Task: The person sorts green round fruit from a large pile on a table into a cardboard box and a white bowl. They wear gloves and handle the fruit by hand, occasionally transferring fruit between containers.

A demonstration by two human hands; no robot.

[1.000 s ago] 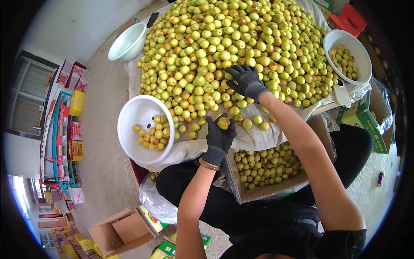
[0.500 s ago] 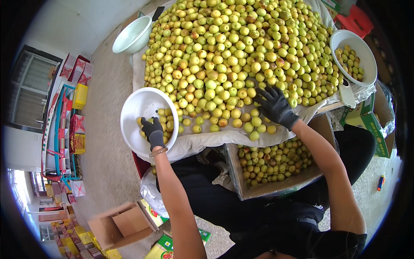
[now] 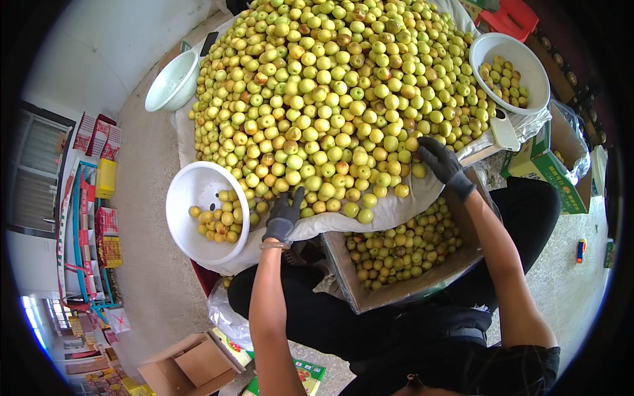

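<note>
A big heap of round yellow-green jujubes [image 3: 310, 105], some with brown patches, lies on a pale cloth [image 3: 393, 212]. My left hand [image 3: 284, 216], in a dark grey glove, rests at the heap's near edge with fingers apart among the fruit. Just left of it, a white basin [image 3: 178, 201] with holes in its bottom holds a small batch of the fruit. My gloved right hand [image 3: 445, 165] reaches over the near right edge of the heap, fingers stretched out against the jujubes. Below the cloth, between my legs, a cardboard box [image 3: 409, 288] contains many more jujubes.
Another white basin [image 3: 477, 63] with fruit stands at the far right, and a pale green basin [image 3: 157, 92] at the far left. A green carton [image 3: 545, 165] is on the right, near a red stool [image 3: 512, 21]. An opened cardboard box [image 3: 165, 373] lies lower left.
My left hand has come out of the white basin and moved right to the heap's edge. My right hand stays by the near right fruit, closer to the edge. The whole view has shifted slightly.
</note>
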